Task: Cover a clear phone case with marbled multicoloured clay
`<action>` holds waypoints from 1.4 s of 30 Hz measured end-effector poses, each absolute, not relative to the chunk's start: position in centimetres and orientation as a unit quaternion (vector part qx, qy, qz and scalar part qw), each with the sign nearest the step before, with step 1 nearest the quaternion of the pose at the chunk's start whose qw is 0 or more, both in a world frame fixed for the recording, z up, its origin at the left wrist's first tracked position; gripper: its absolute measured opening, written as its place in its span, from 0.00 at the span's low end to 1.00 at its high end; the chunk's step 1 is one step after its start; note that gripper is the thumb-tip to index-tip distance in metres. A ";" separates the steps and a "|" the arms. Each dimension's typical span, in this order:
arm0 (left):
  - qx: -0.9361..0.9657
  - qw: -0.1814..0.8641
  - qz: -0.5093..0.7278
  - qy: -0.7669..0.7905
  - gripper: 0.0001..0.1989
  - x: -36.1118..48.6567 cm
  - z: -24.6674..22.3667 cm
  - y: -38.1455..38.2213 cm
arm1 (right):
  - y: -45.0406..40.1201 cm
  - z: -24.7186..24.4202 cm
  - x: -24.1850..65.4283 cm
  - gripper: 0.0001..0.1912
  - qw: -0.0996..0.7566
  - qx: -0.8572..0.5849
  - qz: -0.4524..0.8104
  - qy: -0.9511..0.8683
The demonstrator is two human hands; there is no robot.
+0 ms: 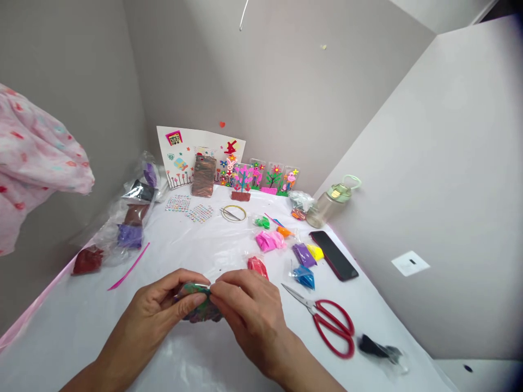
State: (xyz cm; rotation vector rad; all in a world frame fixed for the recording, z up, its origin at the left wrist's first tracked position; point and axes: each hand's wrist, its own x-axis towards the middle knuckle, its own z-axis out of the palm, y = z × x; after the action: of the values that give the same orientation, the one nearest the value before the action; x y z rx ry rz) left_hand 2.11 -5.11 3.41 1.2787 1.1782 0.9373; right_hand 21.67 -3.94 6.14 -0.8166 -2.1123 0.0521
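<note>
Left wall point(69, 65) grey and shaded, back wall point(286, 92) a lighter grey, right wall point(453, 163) palest of all, with slanting seams between. High on the right, a pale patch like ceiling point(429, 15), and darkness in the corner beyond. On the back wall, a small red heart point(222, 124) and a yellowish fleck point(323, 47). On the right wall, a white plate point(402, 263) with a dark slot. Below, a white-covered table point(69, 332). Soft light, brightest toward the right.
</note>
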 end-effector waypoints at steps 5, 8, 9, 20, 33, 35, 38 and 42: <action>0.544 0.550 0.395 0.496 0.13 1.9 3.1 -5.2 | -4.0 6.0 21.6 0.05 0.420 -0.327 0.031 -0.846; 0.539 0.557 0.397 0.491 0.13 1.9 3.0 -5.2 | -4.1 5.8 21.7 0.04 0.417 -0.353 0.100 -0.832; 0.536 0.563 0.398 0.487 0.13 2.0 3.0 -5.2 | -4.1 5.8 21.7 0.04 0.410 -0.367 0.135 -0.824; 0.605 0.506 0.383 0.481 0.08 2.2 3.2 -5.0 | -4.1 6.3 21.3 0.01 0.378 -0.391 0.240 -0.804; 0.606 0.372 0.479 0.514 0.09 2.0 3.3 -5.5 | -4.1 6.6 21.3 0.04 0.370 -0.423 0.404 -0.722; 0.654 0.336 0.480 0.479 0.07 2.0 3.7 -5.4 | -4.2 6.9 21.3 0.03 0.370 -0.420 0.416 -0.717; 0.730 0.282 0.452 0.428 0.10 1.6 4.0 -5.1 | -4.2 7.3 21.4 0.05 0.352 -0.412 0.417 -0.730; 0.771 0.256 0.421 0.402 0.11 1.0 4.0 -4.8 | -4.1 7.7 21.8 0.06 0.295 -0.409 0.401 -0.765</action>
State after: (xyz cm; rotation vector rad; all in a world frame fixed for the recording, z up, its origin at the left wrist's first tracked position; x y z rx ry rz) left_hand 1.01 -4.83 4.03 2.0935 1.0920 1.1425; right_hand 21.81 -4.07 7.74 -1.0887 -2.0343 1.0669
